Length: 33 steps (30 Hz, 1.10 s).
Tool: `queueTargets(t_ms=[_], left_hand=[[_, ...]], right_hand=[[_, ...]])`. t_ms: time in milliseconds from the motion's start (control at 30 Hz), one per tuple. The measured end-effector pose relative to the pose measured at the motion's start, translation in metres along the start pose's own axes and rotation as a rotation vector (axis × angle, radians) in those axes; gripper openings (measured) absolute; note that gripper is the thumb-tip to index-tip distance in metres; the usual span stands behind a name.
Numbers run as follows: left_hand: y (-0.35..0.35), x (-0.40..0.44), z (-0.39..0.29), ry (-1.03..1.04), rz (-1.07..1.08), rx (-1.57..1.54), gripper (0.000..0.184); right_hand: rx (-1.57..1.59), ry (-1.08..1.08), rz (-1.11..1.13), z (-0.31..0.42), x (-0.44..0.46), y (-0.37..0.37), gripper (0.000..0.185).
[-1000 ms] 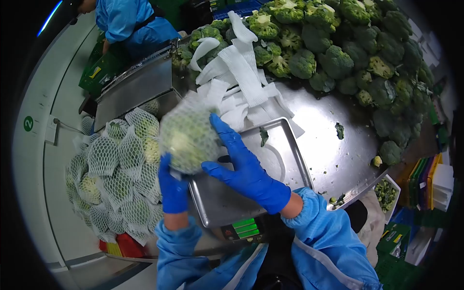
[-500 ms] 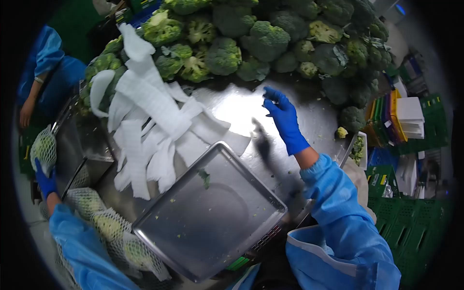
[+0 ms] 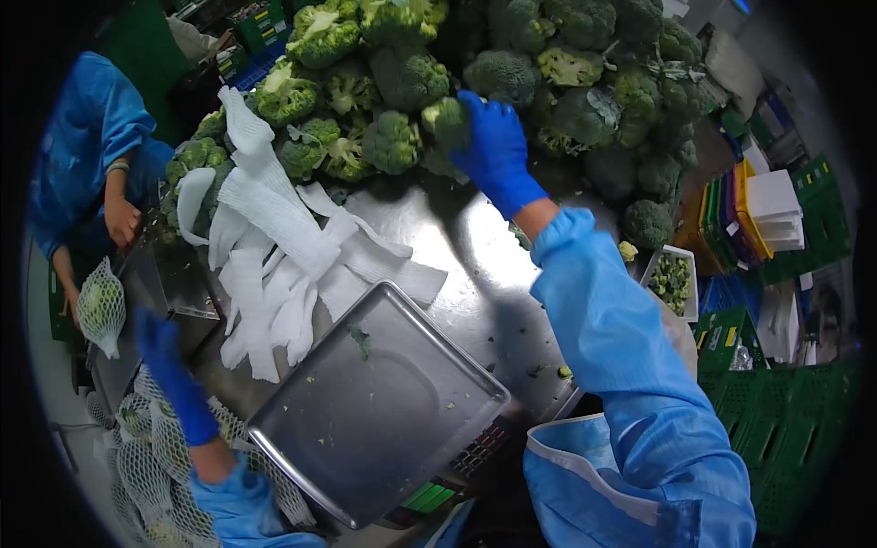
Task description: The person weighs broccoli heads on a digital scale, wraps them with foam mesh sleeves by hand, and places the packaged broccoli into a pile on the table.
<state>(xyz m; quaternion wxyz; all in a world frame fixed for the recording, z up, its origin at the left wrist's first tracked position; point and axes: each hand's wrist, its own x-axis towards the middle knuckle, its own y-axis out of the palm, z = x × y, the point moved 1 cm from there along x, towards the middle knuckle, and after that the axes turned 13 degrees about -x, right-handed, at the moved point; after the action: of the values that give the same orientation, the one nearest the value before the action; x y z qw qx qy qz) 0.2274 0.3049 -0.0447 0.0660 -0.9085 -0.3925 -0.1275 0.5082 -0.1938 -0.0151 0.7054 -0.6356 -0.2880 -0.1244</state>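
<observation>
My right hand [image 3: 495, 151], in a blue glove, has its fingers wrapped round a broccoli head [image 3: 447, 121] at the front of the broccoli pile [image 3: 502, 78]. My left hand [image 3: 174, 370], also gloved and blurred by motion, is over the lower left, above net-wrapped broccoli [image 3: 151, 461]; nothing shows in it. A netted broccoli [image 3: 101, 309] sits just beyond it, beside a co-worker's hand. Between my arms lies a metal tray [image 3: 379, 402] with leaf scraps. White foam net sleeves [image 3: 279, 224] are heaped behind the tray.
A co-worker [image 3: 91, 155] in blue stands at the far left by a metal ledge. To the right are a white box of trimmings [image 3: 671, 281], coloured crates [image 3: 731, 215] and green crates [image 3: 776, 438]. A scale display [image 3: 427, 498] shows under the tray's front edge.
My right hand has reached forward into the pile and closed on a broccoli head. My left hand has let go of the netted broccoli and drawn back toward me.
</observation>
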Motion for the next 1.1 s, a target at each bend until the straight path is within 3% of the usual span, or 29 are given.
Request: queueTargets(t_ms=[67,133,200,267,300,333,400,500,533,567,600,633,667,733,767,800,900,933,1000,1033,1100], left_hand=[[0.092,-0.071,-0.054,-0.167,0.185,-0.224,0.058],[0.135,-0.126,-0.090,-0.403,0.386,-0.476,0.066],[0.164,-0.166,-0.125,-0.617,0.520,-0.579,0.074],[0.176,-0.197,-0.141,-0.642,0.553,-0.662,0.082],[0.183,-0.211,-0.151,-0.630,0.458,-0.605,0.089],[0.189,-0.221,-0.148,-0.454,0.447,-0.620,0.091],[0.173,-0.230,-0.136,-0.332,0.323,-0.466,0.089],[0.135,-0.229,-0.129,-0.337,0.345,-0.441,0.088],[0.126,-0.232,-0.130,-0.313,0.351,-0.387,0.088],[0.117,-0.237,-0.123,-0.171,0.361,-0.248,0.089],[0.116,-0.242,-0.120,-0.170,0.371,-0.247,0.089],[0.119,-0.248,-0.120,-0.061,0.371,-0.150,0.091],[0.121,-0.253,-0.118,0.045,0.370,-0.057,0.093],[0.125,-0.256,-0.119,0.083,0.423,0.009,0.093],[0.130,-0.257,-0.126,0.165,0.512,0.237,0.092],[0.136,-0.258,-0.131,0.252,0.597,0.469,0.092],[0.138,-0.256,-0.127,0.218,0.600,0.393,0.091],[0.138,-0.257,-0.127,0.191,0.594,0.373,0.092],[0.136,-0.258,-0.129,0.175,0.601,0.387,0.091],[0.136,-0.257,-0.131,0.176,0.619,0.400,0.091],[0.134,-0.260,-0.134,0.152,0.612,0.380,0.090]], right_hand=[[0.160,0.031,-0.036,-0.005,-0.027,-0.026,0.076],[0.321,0.052,-0.057,0.000,-0.052,-0.057,0.074],[1.227,0.476,0.257,0.013,-0.087,-0.088,0.076],[1.448,0.520,0.396,0.042,-0.132,-0.123,0.076],[1.500,0.522,0.499,0.062,-0.156,-0.140,0.076],[1.550,0.522,0.598,0.083,-0.180,-0.154,0.076],[1.535,0.382,0.588,0.117,-0.229,-0.162,0.071],[1.564,0.157,1.021,0.118,-0.237,-0.163,0.058],[1.229,-0.017,1.125,0.108,-0.220,-0.159,0.046],[1.483,-0.039,0.873,0.097,-0.221,-0.136,0.036],[1.356,0.259,0.951,0.084,-0.207,-0.133,0.036],[1.117,0.010,0.177,0.071,-0.193,-0.105,0.039],[0.864,-0.014,0.043,0.051,-0.175,-0.089,0.044],[0.289,-0.069,0.069,0.015,-0.156,-0.054,0.051],[0.177,-0.138,0.156,-0.002,-0.165,-0.026,0.053],[0.076,-0.274,0.462,-0.024,-0.183,0.021,0.054],[0.280,-0.418,0.497,-0.050,-0.193,0.020,0.052],[0.377,-0.362,0.506,-0.056,-0.189,0.026,0.047],[0.544,-0.077,0.821,-0.045,-0.181,0.007,0.043],[0.653,-0.108,0.762,-0.037,-0.177,-0.005,0.041],[0.519,-0.272,0.604,-0.027,-0.185,0.006,0.053]])
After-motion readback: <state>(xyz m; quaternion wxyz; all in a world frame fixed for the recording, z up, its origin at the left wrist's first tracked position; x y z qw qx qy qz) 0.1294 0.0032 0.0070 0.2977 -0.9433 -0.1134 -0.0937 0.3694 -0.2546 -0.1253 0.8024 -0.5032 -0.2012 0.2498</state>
